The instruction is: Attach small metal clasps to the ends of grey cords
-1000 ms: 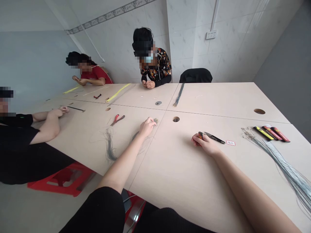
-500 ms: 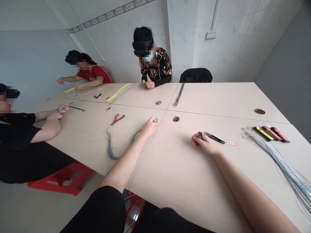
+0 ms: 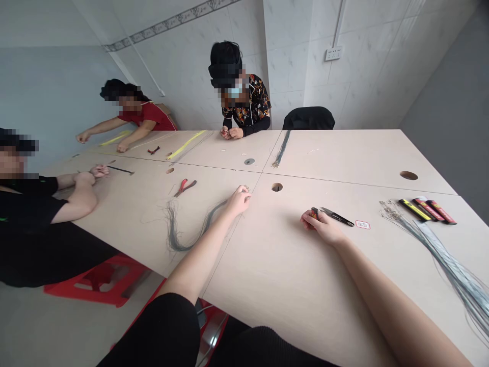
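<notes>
My left hand (image 3: 238, 201) reaches across the table with its fingers pinched on the metal-tipped end of a bundle of thin grey cords (image 3: 174, 232). Small gold-coloured clasps (image 3: 247, 188) show just beyond those fingertips; how many cords are pinched is hidden. The bundle curves back in a loop to the left, partly behind my forearm. My right hand (image 3: 321, 225) rests on the table, fingers wrapped round a black lighter (image 3: 315, 212) with a red label. Touching or just beside that hand lies a pair of black thread snips (image 3: 338, 216).
Red-handled pliers (image 3: 185, 186) lie beyond the cord loop. To the right are several lighters (image 3: 427, 210), a small red-edged label (image 3: 362, 225) and another clasp-ended cord bundle (image 3: 428, 243). A cable hole (image 3: 277, 187) opens between my hands. Three other people work around the table.
My left hand has shifted slightly right over the clasp end. My right hand stays put with the lighter. The person in red has stretched an arm further left.
</notes>
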`<state>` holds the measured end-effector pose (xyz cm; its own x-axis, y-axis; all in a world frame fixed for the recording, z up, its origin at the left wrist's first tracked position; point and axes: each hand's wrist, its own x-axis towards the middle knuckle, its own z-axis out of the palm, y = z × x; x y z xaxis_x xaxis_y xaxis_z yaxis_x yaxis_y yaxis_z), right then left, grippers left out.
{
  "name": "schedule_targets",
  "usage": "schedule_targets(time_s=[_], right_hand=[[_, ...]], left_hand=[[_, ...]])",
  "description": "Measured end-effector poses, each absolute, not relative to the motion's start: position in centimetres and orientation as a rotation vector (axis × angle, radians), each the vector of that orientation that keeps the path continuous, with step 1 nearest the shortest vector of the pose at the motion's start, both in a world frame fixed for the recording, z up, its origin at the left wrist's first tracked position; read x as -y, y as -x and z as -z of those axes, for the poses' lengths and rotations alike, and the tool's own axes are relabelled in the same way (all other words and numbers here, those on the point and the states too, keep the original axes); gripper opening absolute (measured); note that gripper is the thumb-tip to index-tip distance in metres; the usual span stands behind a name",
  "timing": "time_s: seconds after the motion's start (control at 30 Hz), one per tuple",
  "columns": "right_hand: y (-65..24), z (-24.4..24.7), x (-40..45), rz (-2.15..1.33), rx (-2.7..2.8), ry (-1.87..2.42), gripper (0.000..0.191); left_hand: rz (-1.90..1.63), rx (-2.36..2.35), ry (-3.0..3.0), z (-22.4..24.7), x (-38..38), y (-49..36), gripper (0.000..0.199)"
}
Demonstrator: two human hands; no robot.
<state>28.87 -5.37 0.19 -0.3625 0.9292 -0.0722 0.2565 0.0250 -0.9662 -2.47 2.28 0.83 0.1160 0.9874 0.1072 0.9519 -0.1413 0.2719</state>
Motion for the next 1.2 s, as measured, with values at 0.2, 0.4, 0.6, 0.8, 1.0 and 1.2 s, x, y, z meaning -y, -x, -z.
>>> schedule_targets(time_s=[0.2,0.4,0.6,0.8,1.0,1.2], right_hand=[[-28.8,-0.6,5.5,-1.365,1.681,1.198,0.035],[-28.8,-0.3,5.4,-1.358,1.669,1.217,0.036],[-28.8,-0.5,5.5,-1.365,1.679,1.216,0.037],[-28.6,-1.1,5.7,-1.321,1.701,1.226,0.04],[-28.6,-0.8,5.5,-1.333,1.708,1.224,0.04],[-28.8,-0.5,5.4,-1.332,1.718,1.209,0.039]], left_hand=[[-0.424,-1.836,-2.268,-1.1,-1.8,2.5,0.031],[-0.513,-1.934,-2.231,-1.3,-1.8,2.8,0.033],[-0.357,-2.0,-2.265,-0.8,-1.8,2.6,0.03],[-0.316,-1.977,-2.315,0.3,-1.9,2.6,0.023],[-0.373,-1.925,-2.337,0.6,-2.1,2.4,0.023],[-0.408,-1.852,-2.316,0.2,-1.4,1.5,0.027]])
